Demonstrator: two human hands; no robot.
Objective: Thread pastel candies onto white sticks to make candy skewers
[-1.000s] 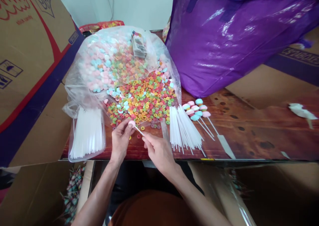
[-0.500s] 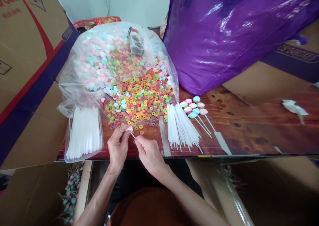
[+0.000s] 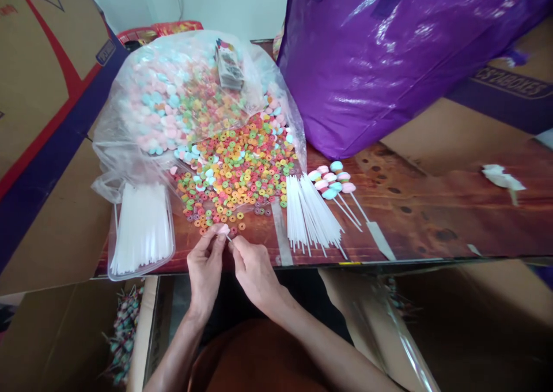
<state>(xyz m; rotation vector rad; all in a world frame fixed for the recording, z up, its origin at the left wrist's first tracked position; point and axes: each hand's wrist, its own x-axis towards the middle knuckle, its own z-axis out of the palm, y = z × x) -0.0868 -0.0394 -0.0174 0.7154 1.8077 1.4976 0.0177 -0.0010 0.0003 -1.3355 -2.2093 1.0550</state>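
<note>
My left hand (image 3: 206,259) pinches a pink marshmallow (image 3: 223,229) between thumb and fingers at the near side of the candy pile. A thin white stick (image 3: 228,238) meets the marshmallow from the right, its other end closed in my right hand (image 3: 254,268). How deep the stick sits in the marshmallow is hidden by the fingers. Just beyond my hands spread many ring-shaped gummies (image 3: 242,178) in red, orange, yellow and green. To their right lies a loose bundle of white sticks (image 3: 309,216), with several marshmallow-and-gummy skewers (image 3: 337,180) beside it.
A clear plastic bag (image 3: 125,109) of pink and blue marshmallows lies behind the gummies. On the left stands a plastic tub (image 3: 173,242) of white sticks, near a large carton (image 3: 47,121). A big purple bag (image 3: 367,75) fills the back right. Skewers lie in a box (image 3: 125,328) below.
Both hands keep hold of the marshmallow and stick, with the stick showing a little shorter between them. The whole view has shifted slightly.
</note>
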